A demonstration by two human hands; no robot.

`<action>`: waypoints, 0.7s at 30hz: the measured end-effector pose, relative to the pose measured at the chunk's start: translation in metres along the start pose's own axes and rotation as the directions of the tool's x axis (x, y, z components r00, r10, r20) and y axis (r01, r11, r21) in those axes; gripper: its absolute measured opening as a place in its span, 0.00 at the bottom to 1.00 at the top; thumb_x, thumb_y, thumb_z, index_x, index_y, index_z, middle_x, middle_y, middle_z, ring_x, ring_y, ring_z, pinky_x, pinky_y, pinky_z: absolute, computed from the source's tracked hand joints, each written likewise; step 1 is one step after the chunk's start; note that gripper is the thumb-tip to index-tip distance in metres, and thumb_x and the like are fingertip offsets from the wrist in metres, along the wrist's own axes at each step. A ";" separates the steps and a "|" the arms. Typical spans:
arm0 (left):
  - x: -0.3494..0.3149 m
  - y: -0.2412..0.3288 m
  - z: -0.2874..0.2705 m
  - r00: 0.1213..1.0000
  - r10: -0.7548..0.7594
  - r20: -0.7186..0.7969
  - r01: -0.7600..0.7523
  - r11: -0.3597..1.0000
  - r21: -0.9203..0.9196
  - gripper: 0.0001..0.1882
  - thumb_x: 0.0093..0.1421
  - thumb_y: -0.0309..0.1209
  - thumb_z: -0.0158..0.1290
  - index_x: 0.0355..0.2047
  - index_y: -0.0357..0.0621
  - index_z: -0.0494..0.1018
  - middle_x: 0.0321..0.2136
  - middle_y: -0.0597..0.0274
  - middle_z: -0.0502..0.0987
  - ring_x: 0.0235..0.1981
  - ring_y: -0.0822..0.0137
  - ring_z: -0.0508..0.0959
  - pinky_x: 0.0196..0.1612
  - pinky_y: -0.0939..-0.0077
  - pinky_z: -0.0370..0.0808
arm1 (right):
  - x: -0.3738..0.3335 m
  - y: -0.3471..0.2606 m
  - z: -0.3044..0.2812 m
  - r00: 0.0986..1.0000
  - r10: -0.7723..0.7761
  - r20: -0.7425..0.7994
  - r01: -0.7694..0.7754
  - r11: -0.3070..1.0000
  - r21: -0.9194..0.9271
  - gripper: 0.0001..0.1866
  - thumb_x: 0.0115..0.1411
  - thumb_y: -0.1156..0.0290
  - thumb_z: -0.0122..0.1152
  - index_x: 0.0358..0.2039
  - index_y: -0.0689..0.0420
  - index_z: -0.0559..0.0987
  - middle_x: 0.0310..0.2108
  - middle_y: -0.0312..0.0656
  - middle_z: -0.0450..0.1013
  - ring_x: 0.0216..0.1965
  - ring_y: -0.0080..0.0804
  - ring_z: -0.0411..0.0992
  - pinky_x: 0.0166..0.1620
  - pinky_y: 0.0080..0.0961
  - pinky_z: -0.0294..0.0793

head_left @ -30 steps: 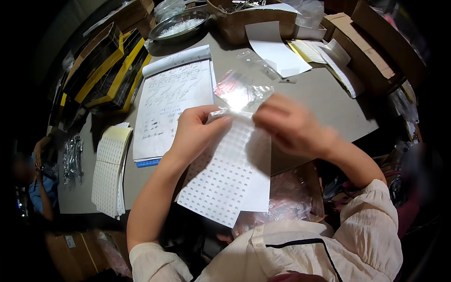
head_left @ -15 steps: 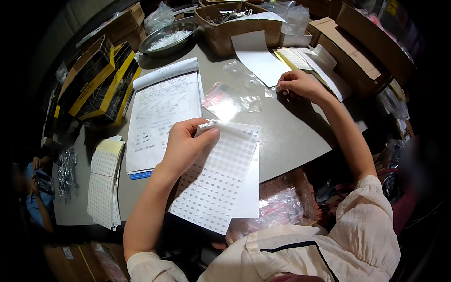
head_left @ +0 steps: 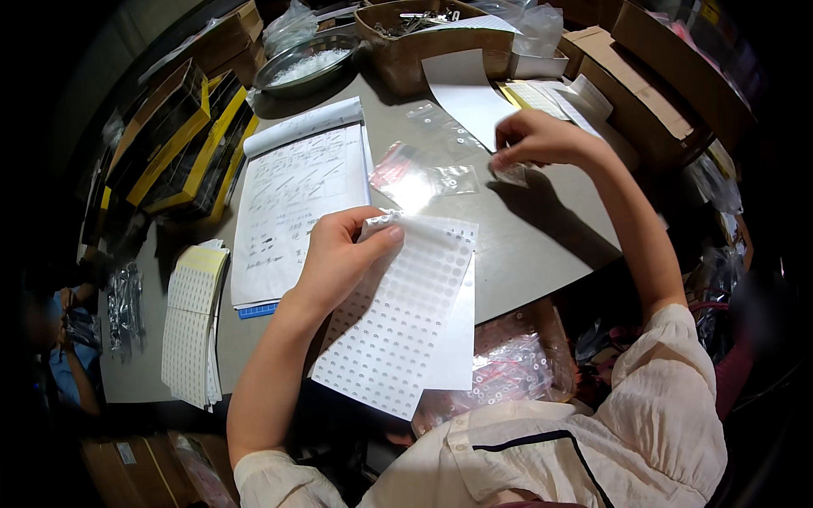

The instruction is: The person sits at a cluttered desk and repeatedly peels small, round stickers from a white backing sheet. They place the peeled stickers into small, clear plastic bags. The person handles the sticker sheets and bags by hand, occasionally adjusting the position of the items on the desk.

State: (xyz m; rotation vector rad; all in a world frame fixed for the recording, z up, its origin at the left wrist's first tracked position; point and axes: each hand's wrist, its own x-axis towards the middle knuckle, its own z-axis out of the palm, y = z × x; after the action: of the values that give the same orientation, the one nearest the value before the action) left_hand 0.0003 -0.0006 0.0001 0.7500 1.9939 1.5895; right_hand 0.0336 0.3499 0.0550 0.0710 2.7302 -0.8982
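My left hand is closed on a white sheet of small round stickers, thumb on top near its upper edge. Printed stickers fill the lower part, and the upper rows look blank or peeled. Behind the sheet shows another white sheet. Over the table at the right, my right hand pinches a small clear plastic bag that hangs under the fingers. Between the hands lie more clear bags: one with red marks, a small one beside it, and others farther back, some bearing small round stickers.
A clipboard with handwritten papers lies left of centre, sticker sheets beyond it. Black-and-yellow boxes, a metal bowl of white bits and a brown box of metal parts stand behind. A box of bags is near my lap.
My right hand has risen slightly from the tabletop with the small bag pinched in it. My left hand keeps its grip on the sticker sheet, and the view has shifted a little.
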 end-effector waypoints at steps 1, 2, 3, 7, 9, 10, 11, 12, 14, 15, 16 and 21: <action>-0.001 -0.002 0.000 1.000 0.015 -0.016 -0.015 1.000 -0.006 0.11 0.63 0.31 0.62 0.39 0.35 0.81 0.30 0.67 0.82 0.31 0.80 0.76 0.36 0.85 0.72 | 0.005 -0.007 0.008 0.987 -0.070 -0.146 0.067 0.997 -0.030 0.16 0.62 0.58 0.69 0.36 0.60 0.81 0.22 0.36 0.74 0.22 0.22 0.69 0.24 0.24 0.65; -0.002 -0.001 0.000 1.000 0.016 -0.027 -0.016 1.000 -0.008 0.11 0.63 0.31 0.62 0.39 0.35 0.81 0.30 0.67 0.82 0.31 0.80 0.76 0.36 0.85 0.71 | 0.011 -0.005 0.015 0.950 -0.191 -0.247 0.150 0.973 -0.173 0.16 0.63 0.58 0.67 0.41 0.58 0.82 0.23 0.39 0.76 0.22 0.26 0.71 0.26 0.26 0.68; -0.002 0.000 0.000 0.999 0.017 -0.037 -0.018 1.000 -0.010 0.11 0.63 0.31 0.62 0.39 0.35 0.81 0.30 0.67 0.82 0.31 0.81 0.76 0.36 0.85 0.71 | 0.020 0.002 0.025 0.890 -0.318 -0.327 0.212 0.923 -0.320 0.16 0.64 0.58 0.66 0.45 0.57 0.83 0.25 0.42 0.77 0.23 0.30 0.73 0.29 0.29 0.71; -0.001 0.004 0.002 0.999 0.000 -0.042 -0.001 1.000 -0.025 0.11 0.62 0.30 0.61 0.40 0.33 0.81 0.29 0.66 0.81 0.28 0.79 0.74 0.31 0.83 0.71 | 0.013 0.015 0.046 0.881 -0.398 -0.255 0.230 0.833 -0.504 0.16 0.65 0.61 0.65 0.51 0.49 0.85 0.31 0.49 0.83 0.26 0.40 0.78 0.33 0.32 0.76; -0.002 0.002 0.000 1.000 0.003 -0.014 -0.004 1.000 -0.019 0.12 0.62 0.30 0.61 0.40 0.32 0.81 0.28 0.66 0.81 0.28 0.80 0.74 0.31 0.83 0.71 | -0.008 0.005 0.039 0.936 -0.323 -0.138 0.234 0.867 -0.440 0.14 0.64 0.62 0.63 0.48 0.51 0.87 0.33 0.47 0.83 0.31 0.41 0.80 0.37 0.34 0.78; -0.002 0.001 0.001 1.000 0.008 0.004 -0.008 1.000 -0.018 0.12 0.62 0.30 0.61 0.40 0.32 0.81 0.28 0.65 0.81 0.28 0.80 0.74 0.31 0.83 0.71 | -0.020 -0.003 0.033 0.957 -0.281 -0.078 0.226 0.883 -0.410 0.14 0.64 0.63 0.63 0.46 0.52 0.87 0.34 0.46 0.83 0.34 0.42 0.82 0.38 0.35 0.79; -0.003 0.001 0.002 1.000 0.006 0.000 -0.006 1.000 -0.009 0.11 0.62 0.30 0.61 0.40 0.33 0.81 0.29 0.66 0.81 0.29 0.80 0.75 0.33 0.83 0.71 | -0.029 -0.010 0.029 0.974 -0.217 -0.060 0.187 0.929 -0.320 0.13 0.64 0.63 0.63 0.44 0.54 0.87 0.33 0.46 0.83 0.33 0.39 0.82 0.37 0.33 0.78; -0.004 -0.001 0.001 1.000 0.002 -0.004 -0.002 1.000 0.001 0.11 0.63 0.30 0.62 0.39 0.34 0.81 0.30 0.67 0.81 0.30 0.80 0.76 0.34 0.84 0.71 | -0.035 -0.017 0.026 0.987 -0.154 -0.034 0.143 0.963 -0.227 0.13 0.64 0.63 0.63 0.43 0.56 0.87 0.32 0.46 0.83 0.32 0.36 0.81 0.36 0.32 0.78; -0.002 -0.002 0.000 1.000 0.013 -0.010 -0.013 1.000 0.021 0.10 0.63 0.31 0.62 0.39 0.35 0.82 0.30 0.67 0.82 0.31 0.80 0.76 0.36 0.85 0.71 | -0.035 -0.004 0.026 0.983 -0.179 -0.047 0.178 0.984 -0.021 0.13 0.63 0.64 0.65 0.38 0.62 0.86 0.27 0.42 0.80 0.27 0.23 0.76 0.31 0.25 0.74; 0.000 -0.004 0.000 1.000 0.022 -0.022 -0.021 0.999 0.031 0.10 0.63 0.31 0.62 0.39 0.35 0.82 0.30 0.67 0.82 0.31 0.80 0.76 0.36 0.85 0.71 | -0.028 0.007 0.028 0.985 -0.160 -0.058 0.166 0.978 0.127 0.12 0.64 0.66 0.65 0.40 0.62 0.84 0.27 0.39 0.79 0.27 0.21 0.74 0.31 0.23 0.72; 0.000 -0.005 -0.001 0.999 0.027 -0.041 -0.025 0.999 0.044 0.10 0.63 0.31 0.62 0.39 0.35 0.82 0.30 0.67 0.82 0.31 0.80 0.76 0.36 0.85 0.71 | -0.021 0.010 0.031 0.987 -0.147 -0.064 0.160 0.948 0.275 0.11 0.64 0.67 0.65 0.41 0.62 0.83 0.27 0.36 0.77 0.27 0.19 0.72 0.30 0.21 0.71; -0.001 0.001 -0.001 0.998 0.026 -0.049 -0.026 1.000 0.012 0.11 0.63 0.32 0.62 0.39 0.35 0.81 0.30 0.68 0.81 0.31 0.80 0.76 0.36 0.84 0.71 | -0.013 0.014 0.041 0.991 -0.083 -0.103 0.117 0.916 0.384 0.06 0.62 0.74 0.63 0.39 0.60 0.77 0.30 0.31 0.73 0.31 0.17 0.69 0.33 0.20 0.69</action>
State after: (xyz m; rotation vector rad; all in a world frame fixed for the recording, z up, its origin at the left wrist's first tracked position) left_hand 0.0006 -0.0014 0.0014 0.7506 2.0374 1.6275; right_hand 0.0576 0.3373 0.0189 0.0463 2.6057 -1.4913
